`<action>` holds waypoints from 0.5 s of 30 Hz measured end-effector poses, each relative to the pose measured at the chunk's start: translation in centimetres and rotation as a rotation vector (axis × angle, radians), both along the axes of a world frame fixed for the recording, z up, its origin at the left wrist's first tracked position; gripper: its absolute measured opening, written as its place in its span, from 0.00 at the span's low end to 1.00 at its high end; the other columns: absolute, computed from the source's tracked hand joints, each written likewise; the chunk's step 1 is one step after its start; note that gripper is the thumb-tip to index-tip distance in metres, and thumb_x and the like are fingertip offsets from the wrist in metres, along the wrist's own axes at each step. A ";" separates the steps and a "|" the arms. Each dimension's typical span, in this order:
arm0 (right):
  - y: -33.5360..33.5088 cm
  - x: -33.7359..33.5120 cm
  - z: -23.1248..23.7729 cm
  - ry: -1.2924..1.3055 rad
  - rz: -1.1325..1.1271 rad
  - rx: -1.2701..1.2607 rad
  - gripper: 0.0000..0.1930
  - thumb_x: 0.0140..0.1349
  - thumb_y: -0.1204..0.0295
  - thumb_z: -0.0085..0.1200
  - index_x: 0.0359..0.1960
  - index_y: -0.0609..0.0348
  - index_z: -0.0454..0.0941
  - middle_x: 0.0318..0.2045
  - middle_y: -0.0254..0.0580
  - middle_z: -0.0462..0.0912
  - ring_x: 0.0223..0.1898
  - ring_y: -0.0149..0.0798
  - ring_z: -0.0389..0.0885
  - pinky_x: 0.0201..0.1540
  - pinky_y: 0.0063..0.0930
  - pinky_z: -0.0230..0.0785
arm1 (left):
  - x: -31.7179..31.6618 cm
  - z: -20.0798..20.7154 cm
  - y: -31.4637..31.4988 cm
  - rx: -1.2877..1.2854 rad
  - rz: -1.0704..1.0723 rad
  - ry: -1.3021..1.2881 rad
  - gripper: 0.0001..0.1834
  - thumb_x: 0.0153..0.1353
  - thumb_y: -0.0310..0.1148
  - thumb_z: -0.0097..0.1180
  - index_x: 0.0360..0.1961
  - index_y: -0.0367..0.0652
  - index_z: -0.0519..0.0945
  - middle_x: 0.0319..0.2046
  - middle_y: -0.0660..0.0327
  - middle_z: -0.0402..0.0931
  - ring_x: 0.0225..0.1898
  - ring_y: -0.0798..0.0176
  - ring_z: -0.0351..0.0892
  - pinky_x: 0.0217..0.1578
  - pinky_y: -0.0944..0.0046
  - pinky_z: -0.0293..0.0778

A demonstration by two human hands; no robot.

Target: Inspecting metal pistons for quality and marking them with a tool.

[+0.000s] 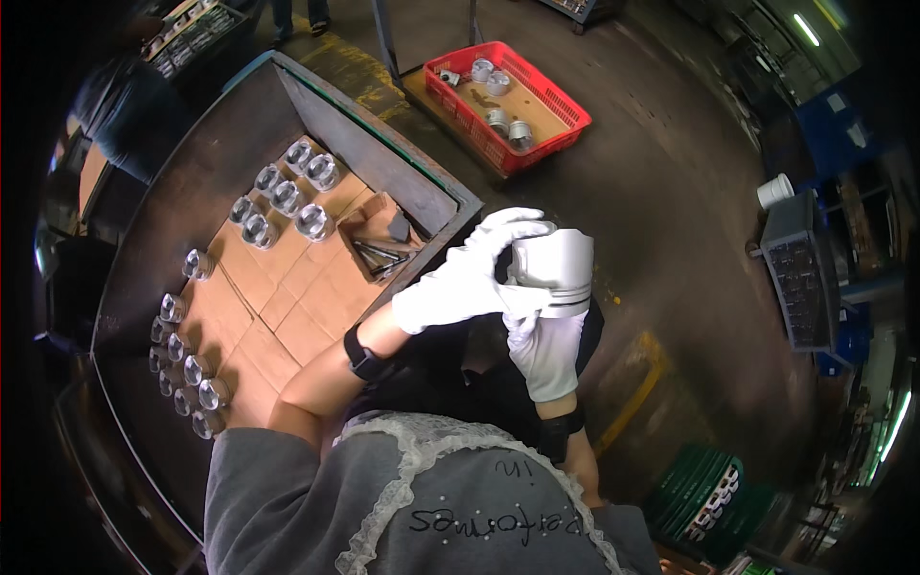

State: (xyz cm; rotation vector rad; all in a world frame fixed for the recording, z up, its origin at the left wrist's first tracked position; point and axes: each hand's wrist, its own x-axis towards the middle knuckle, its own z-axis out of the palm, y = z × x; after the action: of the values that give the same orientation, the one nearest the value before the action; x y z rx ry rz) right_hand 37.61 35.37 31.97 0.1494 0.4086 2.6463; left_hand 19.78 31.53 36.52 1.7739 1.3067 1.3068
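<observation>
A silvery metal piston [554,261] sits between two white-gloved hands, its ring grooves toward 6 o'clock. The left hand [470,278] comes in from 8 o'clock, its fingers half open in a C along the piston's 9 o'clock side: fingertips at the upper edge, thumb at the grooves, gripping it. The right hand [546,350] is under the piston's 6 o'clock end; most of its fingers are hidden, so I cannot tell how far they are closed.

Taking the hands as the clock's centre, a large dark metal-walled bin [374,153] spreads from 8 to 11 o'clock, floored with cardboard sheets [259,297]. At 10 o'clock in it stand seven pistons [286,197], and nearer the hands a small open cardboard box [362,216] holds slim metal bars [381,257] and a dark grey block [399,227]. Toward 9 o'clock, a looser cluster of pistons [196,369] lines the bin's far side.

At 12 o'clock, well apart, a red plastic crate [548,150] with a brown base holds four pistons, two at its far end and two at its near end, plus a small pale piece [448,77]. At 5 o'clock, a green crate [676,489] carries a row of shiny parts [717,498]. A white bucket [774,191] lies tipped at 2 o'clock, above a grey cart [800,278] at 3 o'clock.
</observation>
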 end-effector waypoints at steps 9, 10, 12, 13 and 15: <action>-0.5 0.1 1.6 -0.330 -0.166 0.213 0.34 0.69 0.48 0.40 0.67 0.60 0.58 0.61 0.56 0.67 0.59 0.55 0.70 0.63 0.57 0.64 | -0.8 -3.7 3.2 -0.215 0.292 -0.677 0.17 0.69 0.34 0.49 0.56 0.39 0.73 0.54 0.62 0.74 0.55 0.68 0.72 0.60 0.65 0.64; -0.3 0.3 1.2 -0.329 -0.183 0.209 0.34 0.69 0.48 0.40 0.67 0.60 0.58 0.61 0.56 0.67 0.59 0.55 0.70 0.63 0.57 0.64 | -1.0 -3.8 2.5 -0.198 0.207 -0.704 0.22 0.67 0.36 0.52 0.59 0.39 0.70 0.56 0.60 0.72 0.57 0.66 0.71 0.61 0.63 0.63; -0.2 0.2 0.5 -0.754 -0.430 0.656 0.34 0.68 0.51 0.44 0.69 0.58 0.52 0.64 0.53 0.64 0.60 0.53 0.69 0.62 0.54 0.66 | -1.0 -4.5 0.7 -0.221 0.000 -0.934 0.27 0.61 0.35 0.55 0.61 0.39 0.68 0.59 0.56 0.70 0.61 0.60 0.67 0.64 0.59 0.60; -0.4 0.0 1.0 -0.818 -0.530 0.718 0.32 0.68 0.57 0.48 0.68 0.59 0.54 0.60 0.54 0.68 0.61 0.54 0.69 0.62 0.49 0.68 | -0.5 -4.7 0.7 -0.236 -0.105 -1.060 0.33 0.54 0.33 0.57 0.62 0.37 0.65 0.62 0.52 0.66 0.64 0.56 0.64 0.67 0.57 0.55; -0.2 -0.3 0.8 -0.930 -0.659 0.918 0.32 0.67 0.61 0.50 0.69 0.58 0.52 0.61 0.52 0.67 0.61 0.52 0.70 0.62 0.48 0.68 | 0.7 -4.6 0.0 -0.259 -0.378 -1.511 0.32 0.56 0.25 0.53 0.63 0.34 0.63 0.63 0.51 0.64 0.67 0.56 0.59 0.70 0.57 0.51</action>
State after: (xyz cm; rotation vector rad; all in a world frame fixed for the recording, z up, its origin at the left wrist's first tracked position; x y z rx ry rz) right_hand 37.32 35.18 32.79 -0.5503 -0.9814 1.7701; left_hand 20.44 31.56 31.91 0.4129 0.2099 1.5393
